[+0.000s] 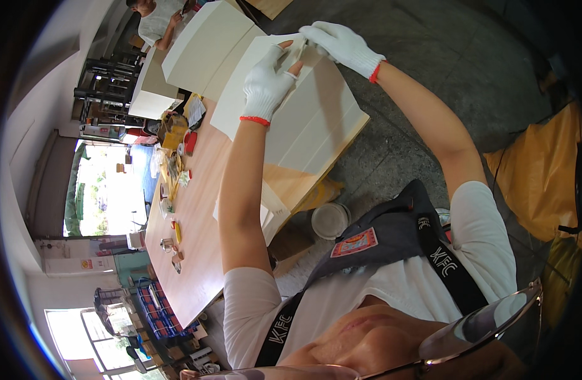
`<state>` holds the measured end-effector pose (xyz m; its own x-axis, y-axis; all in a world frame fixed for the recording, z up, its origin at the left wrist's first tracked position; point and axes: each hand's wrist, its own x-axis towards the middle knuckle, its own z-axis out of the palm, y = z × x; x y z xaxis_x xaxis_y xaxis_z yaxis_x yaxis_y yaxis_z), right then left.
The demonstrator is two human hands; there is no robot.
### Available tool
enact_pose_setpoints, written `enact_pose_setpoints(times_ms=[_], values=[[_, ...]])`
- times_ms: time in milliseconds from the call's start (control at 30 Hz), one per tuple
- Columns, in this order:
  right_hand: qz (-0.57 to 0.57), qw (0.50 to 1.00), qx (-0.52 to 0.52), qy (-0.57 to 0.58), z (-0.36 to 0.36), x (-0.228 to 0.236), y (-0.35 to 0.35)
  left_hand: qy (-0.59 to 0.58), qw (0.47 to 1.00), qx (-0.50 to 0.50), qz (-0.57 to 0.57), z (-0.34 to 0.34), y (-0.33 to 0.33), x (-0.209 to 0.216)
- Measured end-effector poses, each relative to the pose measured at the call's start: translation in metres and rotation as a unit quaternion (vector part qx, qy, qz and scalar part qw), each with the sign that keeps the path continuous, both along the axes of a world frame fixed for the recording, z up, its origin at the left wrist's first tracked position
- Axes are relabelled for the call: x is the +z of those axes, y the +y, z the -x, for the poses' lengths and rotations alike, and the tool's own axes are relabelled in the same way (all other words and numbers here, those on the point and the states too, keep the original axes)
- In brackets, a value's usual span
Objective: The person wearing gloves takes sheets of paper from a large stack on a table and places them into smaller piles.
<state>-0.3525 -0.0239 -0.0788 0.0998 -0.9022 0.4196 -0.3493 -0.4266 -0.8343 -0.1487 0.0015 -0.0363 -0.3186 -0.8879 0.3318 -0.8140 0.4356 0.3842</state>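
White boards (pixel 316 117) lie stacked on the wooden table, with their layered side towards me. My left hand (pixel 267 83), in a white knitted glove with a red cuff, rests at the upper edge of the stack. Its bare thumb and forefinger tips stick out, spread apart. Across the far corner, my right hand (pixel 344 47) wears a matching glove, fingers bent together against the corner. A thin greyish piece shows between the two hands, too small to make out. Whatever the right fingers pinch is hidden.
The wooden table (pixel 199 253) carries bags, tape and small tools along its left side. More pale panels (pixel 208 44) stand beyond, near another person (pixel 158 25). A round white bucket (pixel 331 220) sits on the floor by the table. Yellow sheeting (pixel 538 171) hangs at right.
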Motion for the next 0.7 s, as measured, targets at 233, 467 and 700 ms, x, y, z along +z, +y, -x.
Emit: enact_pose_setpoints(times_ms=[233,467,700], values=[[0.201,0.926,-0.046,0.316,0.016,0.000,-0.001,0.056,0.998,-0.010,0.032,0.008,0.007,0.004],[0.109,0.987,0.020,0.115,-0.009,0.008,-0.010,0.030,1.000,-0.003,0.009,-0.002,0.000,0.000],[0.059,0.998,-0.008,-0.006,-0.015,-0.016,-0.014,0.104,0.989,0.011,-0.109,0.014,0.010,0.011]])
